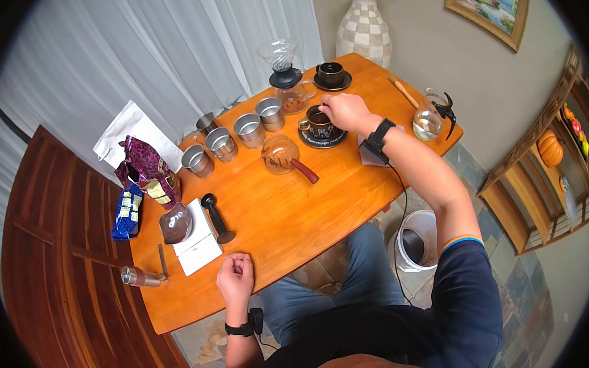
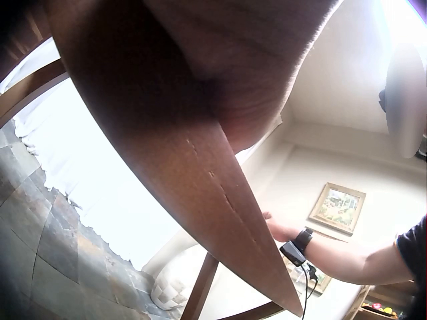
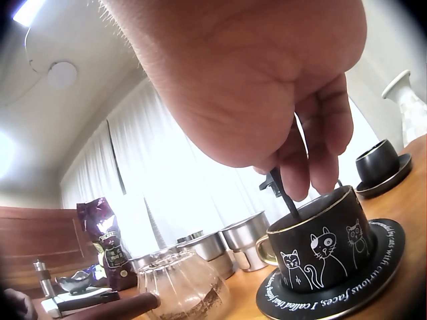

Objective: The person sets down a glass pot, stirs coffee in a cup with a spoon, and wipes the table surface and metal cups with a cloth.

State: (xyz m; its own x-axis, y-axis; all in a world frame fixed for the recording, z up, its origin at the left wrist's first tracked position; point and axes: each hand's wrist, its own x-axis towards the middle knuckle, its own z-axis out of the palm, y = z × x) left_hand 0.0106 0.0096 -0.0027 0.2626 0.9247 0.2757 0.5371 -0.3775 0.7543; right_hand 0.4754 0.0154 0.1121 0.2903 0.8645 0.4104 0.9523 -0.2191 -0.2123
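Observation:
In the head view the right hand (image 1: pixel 351 112) is over a black cup (image 1: pixel 319 124) on a black saucer (image 1: pixel 323 140). The right wrist view shows that hand (image 3: pixel 267 100) pinching a thin dark handle (image 3: pixel 287 193) that reaches down into the cat-patterned cup (image 3: pixel 317 247); its lower end is hidden inside. The left hand (image 1: pixel 235 279) rests at the table's near edge with fingers curled loosely, holding nothing. In the left wrist view the left hand (image 2: pixel 247 80) appears dark and close, against the table edge.
Left of the cup are a glass pot with a red-brown handle (image 1: pixel 279 154), several metal cups, and a glass dripper (image 1: pixel 289 74) on a server. A second black cup (image 1: pixel 330 73) and a glass kettle (image 1: pixel 428 120) stand beyond; bags (image 1: pixel 148 168), scale and grinder (image 1: pixel 140 276) lie left.

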